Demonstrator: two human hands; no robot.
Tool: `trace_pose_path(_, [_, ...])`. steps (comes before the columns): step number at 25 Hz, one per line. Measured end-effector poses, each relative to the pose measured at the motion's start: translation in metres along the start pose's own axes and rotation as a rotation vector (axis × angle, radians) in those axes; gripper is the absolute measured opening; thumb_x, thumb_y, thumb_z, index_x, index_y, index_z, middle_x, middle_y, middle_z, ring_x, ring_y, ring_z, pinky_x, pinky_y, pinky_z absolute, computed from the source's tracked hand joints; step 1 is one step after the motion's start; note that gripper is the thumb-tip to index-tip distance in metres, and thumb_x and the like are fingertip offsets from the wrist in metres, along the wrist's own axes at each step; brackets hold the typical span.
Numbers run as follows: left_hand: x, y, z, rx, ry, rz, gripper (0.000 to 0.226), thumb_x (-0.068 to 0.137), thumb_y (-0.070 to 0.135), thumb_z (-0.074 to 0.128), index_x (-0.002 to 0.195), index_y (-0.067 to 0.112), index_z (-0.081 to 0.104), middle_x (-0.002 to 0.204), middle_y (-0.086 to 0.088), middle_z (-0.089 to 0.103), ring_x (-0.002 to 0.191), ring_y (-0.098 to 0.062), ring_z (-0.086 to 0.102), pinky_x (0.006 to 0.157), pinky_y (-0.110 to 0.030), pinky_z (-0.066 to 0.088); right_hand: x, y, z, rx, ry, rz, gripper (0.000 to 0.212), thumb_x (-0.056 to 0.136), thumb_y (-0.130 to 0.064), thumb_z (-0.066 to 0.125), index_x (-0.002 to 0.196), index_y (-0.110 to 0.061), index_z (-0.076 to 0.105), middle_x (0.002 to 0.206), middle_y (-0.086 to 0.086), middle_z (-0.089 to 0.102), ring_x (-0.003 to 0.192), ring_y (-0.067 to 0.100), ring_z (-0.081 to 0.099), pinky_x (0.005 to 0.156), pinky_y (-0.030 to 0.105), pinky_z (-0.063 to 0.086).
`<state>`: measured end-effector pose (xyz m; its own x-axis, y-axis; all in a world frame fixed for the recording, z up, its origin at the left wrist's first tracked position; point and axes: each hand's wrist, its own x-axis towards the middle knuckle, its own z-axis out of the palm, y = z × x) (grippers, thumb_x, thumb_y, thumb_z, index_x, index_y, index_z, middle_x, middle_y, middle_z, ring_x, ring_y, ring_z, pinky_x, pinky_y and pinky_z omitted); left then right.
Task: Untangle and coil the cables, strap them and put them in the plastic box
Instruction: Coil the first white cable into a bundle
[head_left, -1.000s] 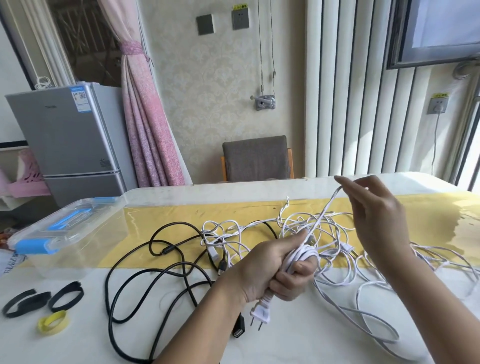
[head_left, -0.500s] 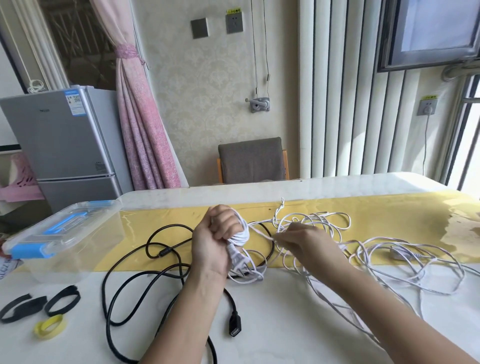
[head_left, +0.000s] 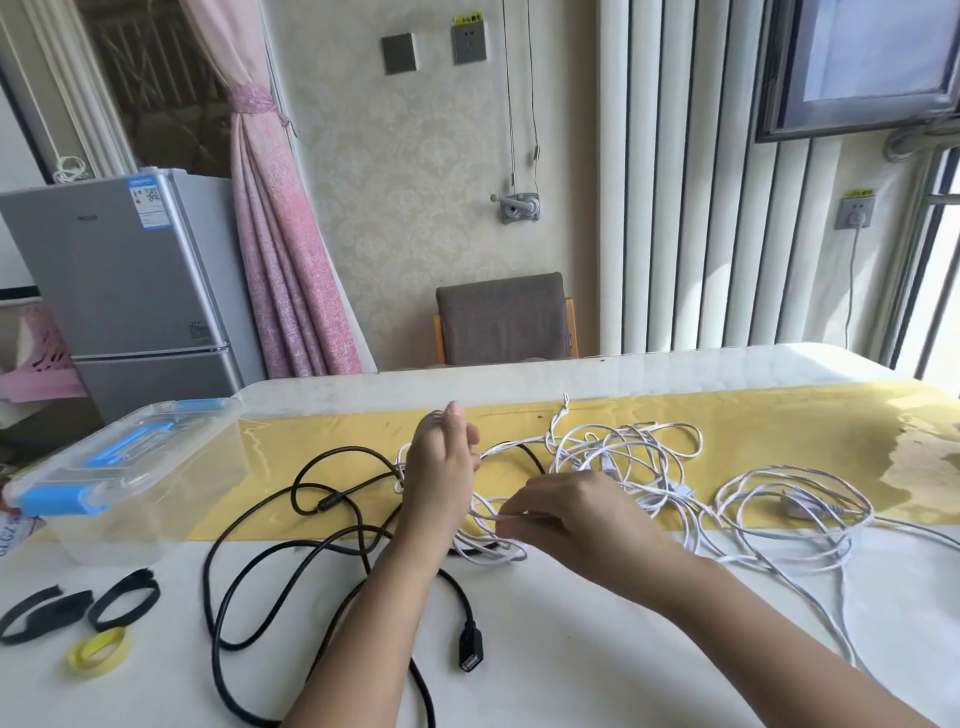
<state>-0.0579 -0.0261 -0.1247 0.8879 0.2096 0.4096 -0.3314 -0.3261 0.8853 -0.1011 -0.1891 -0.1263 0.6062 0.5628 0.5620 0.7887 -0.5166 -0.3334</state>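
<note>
Right now: both hands on the white cable, mid-table

White cable (head_left: 605, 460): thin, long, a messy tangle of overlapping loops. It lies partly on the yellow runner (head_left: 779, 431) and partly on the white table (head_left: 571, 649), spreading from the centre out to the right edge.

Left hand (head_left: 441, 478): back faces the camera, thumb up, fingers curled round a bunch of white strands that show just above the knuckles.

Right hand (head_left: 571, 514): low over the table, fingertips (head_left: 506, 522) pinching a single white strand close beside the left wrist.

Black cable (head_left: 326, 503): thicker, in loose open loops left of centre, some crossing under the left forearm. Its USB socket end (head_left: 470, 659) lies free on the table nearer the camera.

Plastic box (head_left: 156, 499): clear, lid on, blue latches, at the table's left side.

Black strap (head_left: 140, 579), second black strap (head_left: 62, 605) and yellow strap (head_left: 93, 669): each a closed loop, lying near the front left corner, apart from both cables.
</note>
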Motion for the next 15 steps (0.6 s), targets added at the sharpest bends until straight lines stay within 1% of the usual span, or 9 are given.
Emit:
trace_pose_path(2, [-0.001,-0.003,0.006,0.051,-0.147,0.019,0.042,0.102,0.036,0.034,0.069,0.014,0.047,0.058,0.001,0.043,0.045,-0.007,0.040,0.055,-0.027,0.034,0.001,-0.003,-0.008,0.005,0.034,0.005,0.024,0.084,-0.047,0.059,0.080,-0.026,0.069,0.061,-0.013,0.057,0.057,0.005,0.049,0.054,0.025,0.043])
trace_pose_path(4, [-0.004,-0.001,0.006,0.086,-0.374,0.056,0.044,0.099,0.038,0.039,0.066,0.012,0.048,0.050,0.006,0.043,0.045,-0.009,0.039,0.054,-0.026,0.035,0.001,0.001,-0.021,-0.085,0.069,0.002,0.031,0.079,-0.055,0.060,0.069,-0.025,0.064,0.052,-0.015,0.043,0.049,0.006,0.038,0.048,0.027,0.038])
trace_pose_path(6, [-0.012,0.009,0.006,0.098,-0.641,0.052,0.043,0.098,0.034,0.044,0.061,0.012,0.049,0.043,0.007,0.044,0.045,-0.012,0.039,0.050,-0.022,0.032,0.000,0.009,-0.038,-0.163,0.118,0.046,0.043,0.073,-0.063,0.059,0.059,-0.024,0.055,0.048,-0.013,0.038,0.046,0.008,0.033,0.045,0.028,0.034])
trace_pose_path(7, [-0.018,0.016,0.006,0.038,-0.762,-0.021,0.041,0.097,0.036,0.047,0.063,0.013,0.049,0.045,0.007,0.046,0.047,-0.016,0.039,0.049,-0.023,0.031,-0.002,0.012,-0.048,-0.174,0.142,0.088,0.047,0.070,-0.068,0.060,0.055,-0.024,0.050,0.047,-0.011,0.038,0.046,0.011,0.033,0.045,0.026,0.031])
trace_pose_path(8, [-0.024,0.023,0.007,-0.078,-0.876,-0.134,0.039,0.094,0.041,0.049,0.067,0.013,0.049,0.048,0.005,0.047,0.048,-0.018,0.039,0.050,-0.024,0.031,-0.004,0.014,-0.057,-0.156,0.161,0.137,0.050,0.066,-0.071,0.063,0.053,-0.026,0.046,0.045,-0.009,0.038,0.047,0.014,0.033,0.045,0.025,0.029])
trace_pose_path(10, [-0.035,0.034,0.013,-0.326,-1.079,-0.384,0.042,0.092,0.048,0.044,0.068,0.015,0.047,0.047,0.005,0.040,0.041,-0.011,0.035,0.044,-0.020,0.028,-0.008,0.016,-0.071,-0.054,0.204,0.224,0.054,0.055,-0.067,0.071,0.048,-0.025,0.038,0.044,-0.005,0.032,0.050,0.015,0.025,0.045,0.023,0.022])
trace_pose_path(11, [-0.038,0.035,0.016,-0.379,-1.167,-0.462,0.046,0.093,0.052,0.036,0.065,0.017,0.046,0.045,0.007,0.036,0.037,-0.006,0.031,0.040,-0.016,0.026,-0.010,0.017,-0.076,-0.007,0.227,0.253,0.056,0.053,-0.062,0.073,0.046,-0.023,0.034,0.044,-0.004,0.026,0.052,0.013,0.020,0.045,0.022,0.018])
trace_pose_path(13, [-0.042,0.035,0.020,-0.414,-1.330,-0.522,0.053,0.093,0.058,0.026,0.059,0.021,0.044,0.042,0.011,0.031,0.035,-0.002,0.024,0.035,-0.014,0.020,-0.011,0.022,-0.082,0.011,0.261,0.280,0.060,0.056,-0.058,0.072,0.044,-0.020,0.028,0.048,-0.003,0.018,0.054,0.012,0.016,0.045,0.023,0.014])
trace_pose_path(15, [-0.042,0.035,0.019,-0.489,-1.492,-0.536,0.053,0.092,0.061,0.025,0.056,0.025,0.040,0.041,0.013,0.026,0.033,-0.002,0.021,0.034,-0.015,0.017,-0.015,0.032,-0.087,-0.030,0.304,0.318,0.064,0.063,-0.061,0.069,0.044,-0.016,0.028,0.048,-0.003,0.016,0.053,0.012,0.015,0.046,0.024,0.014])
